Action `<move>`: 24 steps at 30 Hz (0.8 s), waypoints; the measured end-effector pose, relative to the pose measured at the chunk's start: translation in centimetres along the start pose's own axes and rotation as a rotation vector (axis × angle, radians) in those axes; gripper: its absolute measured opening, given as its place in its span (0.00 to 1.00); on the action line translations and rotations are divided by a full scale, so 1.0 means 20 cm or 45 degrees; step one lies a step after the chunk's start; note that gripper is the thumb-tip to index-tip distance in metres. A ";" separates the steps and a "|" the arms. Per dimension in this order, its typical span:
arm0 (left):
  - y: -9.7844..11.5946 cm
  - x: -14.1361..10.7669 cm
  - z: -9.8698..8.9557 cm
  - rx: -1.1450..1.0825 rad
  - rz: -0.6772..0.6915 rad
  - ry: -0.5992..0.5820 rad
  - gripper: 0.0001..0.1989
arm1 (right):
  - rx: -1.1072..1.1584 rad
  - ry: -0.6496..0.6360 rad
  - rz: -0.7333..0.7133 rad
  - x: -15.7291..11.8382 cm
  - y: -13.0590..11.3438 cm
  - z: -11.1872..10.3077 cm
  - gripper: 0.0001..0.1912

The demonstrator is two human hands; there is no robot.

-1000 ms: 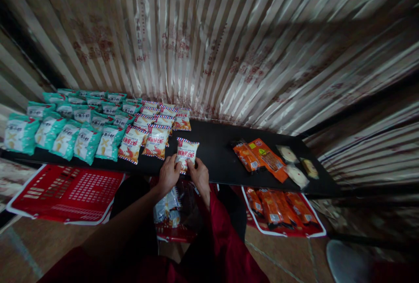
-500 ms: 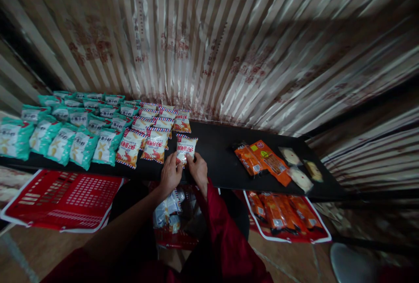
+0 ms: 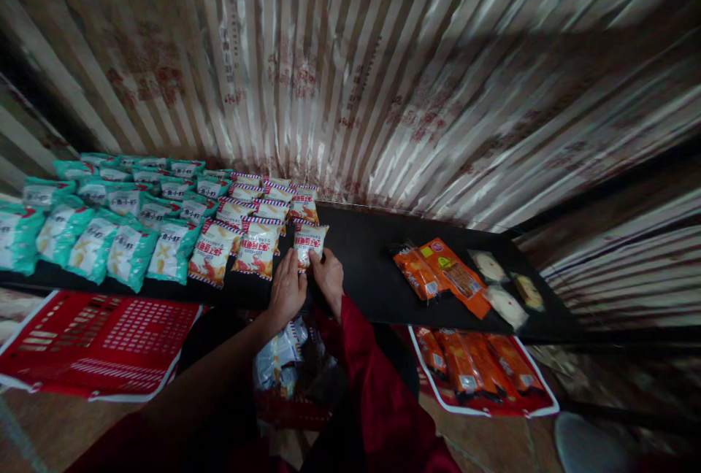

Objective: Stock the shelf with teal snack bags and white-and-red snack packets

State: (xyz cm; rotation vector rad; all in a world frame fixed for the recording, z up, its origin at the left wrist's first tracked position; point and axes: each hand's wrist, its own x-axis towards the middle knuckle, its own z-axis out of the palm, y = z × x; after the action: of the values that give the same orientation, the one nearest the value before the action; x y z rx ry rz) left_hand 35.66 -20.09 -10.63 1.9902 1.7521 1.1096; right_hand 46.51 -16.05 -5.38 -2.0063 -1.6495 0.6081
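Note:
A white and orange snack bag (image 3: pixel 308 241) stands at the front right end of a group of like bags, between my two hands. My left hand (image 3: pixel 287 287) has its fingers against the bag's lower left side. My right hand (image 3: pixel 328 276) grips its lower right edge, thumb on the front. Directly left of it are more white and orange bags (image 3: pixel 256 247), set in rows. Farther left stand several rows of teal bags (image 3: pixel 171 250). All rest on a long black shelf (image 3: pixel 361 254).
Orange packets (image 3: pixel 419 272) and clear-wrapped pale pieces (image 3: pixel 507 305) lie on the shelf's right part. Below are a red basket (image 3: pixel 136 334) at left, a basket of orange packets (image 3: pixel 465 367) at right, and bags (image 3: pixel 282 356) between my legs. Striped sheeting (image 3: pixel 339 79) hangs behind.
Both hands and the bag between them have moved slightly back toward the row. My left hand's fingers lie more along the bag's side. The view has shifted a little.

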 end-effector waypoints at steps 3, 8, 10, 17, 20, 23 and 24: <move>-0.02 0.01 0.02 0.050 0.063 0.037 0.26 | -0.030 -0.007 0.011 0.03 0.00 0.01 0.19; -0.04 0.04 0.04 0.105 0.094 0.041 0.26 | -0.038 -0.003 -0.012 0.07 -0.01 0.02 0.19; -0.05 0.05 0.04 0.111 0.095 0.028 0.26 | -0.043 0.002 -0.018 0.08 -0.01 0.03 0.19; -0.07 0.10 0.06 0.093 0.076 0.032 0.27 | -0.009 0.017 -0.019 0.13 -0.03 0.04 0.19; -0.07 0.12 0.07 0.087 0.051 0.026 0.27 | -0.005 0.023 -0.015 0.16 -0.04 0.04 0.19; -0.06 0.15 0.07 0.077 0.024 0.027 0.26 | -0.001 0.020 -0.017 0.18 -0.06 0.03 0.20; -0.06 0.17 0.07 0.073 0.013 0.028 0.26 | 0.006 0.017 -0.017 0.18 -0.06 0.03 0.20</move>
State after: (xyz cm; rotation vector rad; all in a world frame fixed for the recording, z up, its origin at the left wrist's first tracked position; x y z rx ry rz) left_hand 35.67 -16.35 -11.12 2.0297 1.8058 1.1008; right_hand 45.84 -12.18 -5.29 -1.9898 -1.6507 0.5919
